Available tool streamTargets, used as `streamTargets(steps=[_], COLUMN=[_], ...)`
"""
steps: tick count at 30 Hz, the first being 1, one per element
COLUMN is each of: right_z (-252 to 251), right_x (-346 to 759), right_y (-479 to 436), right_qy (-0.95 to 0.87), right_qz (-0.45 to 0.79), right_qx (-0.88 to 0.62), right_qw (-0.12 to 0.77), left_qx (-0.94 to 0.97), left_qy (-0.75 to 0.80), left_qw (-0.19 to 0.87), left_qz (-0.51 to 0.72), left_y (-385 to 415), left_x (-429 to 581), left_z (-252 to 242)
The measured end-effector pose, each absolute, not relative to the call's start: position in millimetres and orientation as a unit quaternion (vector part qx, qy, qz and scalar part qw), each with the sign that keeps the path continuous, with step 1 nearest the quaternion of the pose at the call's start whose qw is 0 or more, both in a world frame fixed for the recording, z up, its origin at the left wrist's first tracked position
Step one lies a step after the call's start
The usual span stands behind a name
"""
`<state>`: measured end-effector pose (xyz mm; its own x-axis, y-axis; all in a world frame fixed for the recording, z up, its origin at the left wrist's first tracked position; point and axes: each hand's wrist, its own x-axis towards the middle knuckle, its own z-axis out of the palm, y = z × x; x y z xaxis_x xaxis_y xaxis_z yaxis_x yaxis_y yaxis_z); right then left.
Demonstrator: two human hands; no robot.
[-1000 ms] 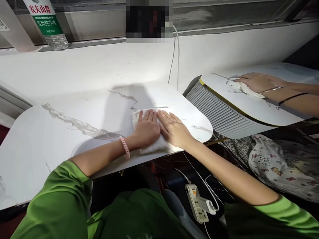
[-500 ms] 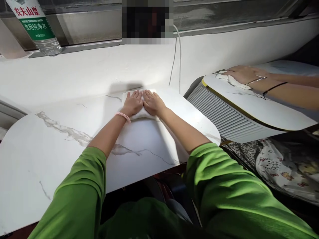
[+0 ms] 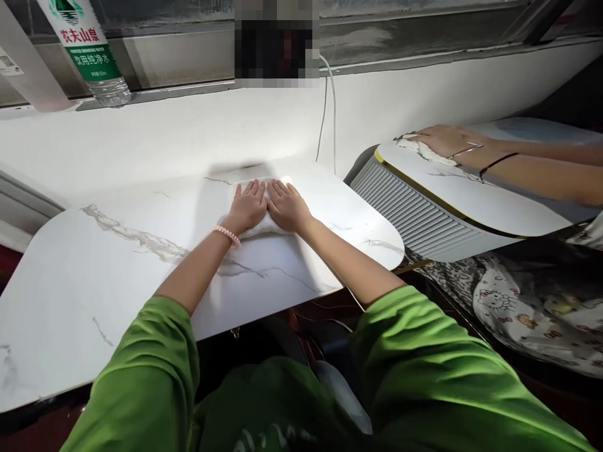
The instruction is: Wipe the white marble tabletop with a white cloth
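Both palms press down on a folded white cloth (image 3: pixel 268 227) near the far edge of a white marble-patterned tabletop (image 3: pixel 136 282). My left hand (image 3: pixel 247 206), with a pink coiled band at its wrist, lies flat over the cloth's left part, fingers straight and pointing toward the wall. Close beside it, thumbs nearly meeting, my right hand (image 3: pixel 287 206) rests flat on the cloth's right part. The cloth shows mostly along its near side; the hands cover much of it.
To the right, another person's hands (image 3: pixel 440 139) lie on a white cloth on a second, gold-edged table (image 3: pixel 509 210). On the sill stand a water bottle (image 3: pixel 97 59) and a pale translucent container (image 3: pixel 35 69). White cables (image 3: pixel 333 119) hang down the wall. A patterned bag (image 3: pixel 499 301) sits lower right.
My hands and the cloth have slid slightly back from the wall toward me. The view has shifted a little. The other person's hands look much the same.
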<state>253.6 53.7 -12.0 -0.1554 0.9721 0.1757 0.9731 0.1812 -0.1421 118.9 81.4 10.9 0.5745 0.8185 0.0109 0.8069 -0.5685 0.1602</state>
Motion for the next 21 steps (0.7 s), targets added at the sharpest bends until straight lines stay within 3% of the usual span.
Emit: streamTargets(steps=[11,16,21], right_z=[-19,-17,-12], right_x=[203,200,198], right_y=[-89,-87,-35], right_qy=[-0.773,-0.784,-0.782], right_qz=[-0.048,-0.044,-0.025], right_qx=[-0.613,-0.601,-0.608], right_qw=[0.154,0.151,0.133], left_qx=[0.901,0.897,0.885], left_qy=[0.423,0.433,0.458], left_qw=[0.057,0.045,0.037], left_qz=[0.072,0.073,0.076], left_y=[-54,-57,-13], left_x=[60,56,59], left_z=[7,5,3])
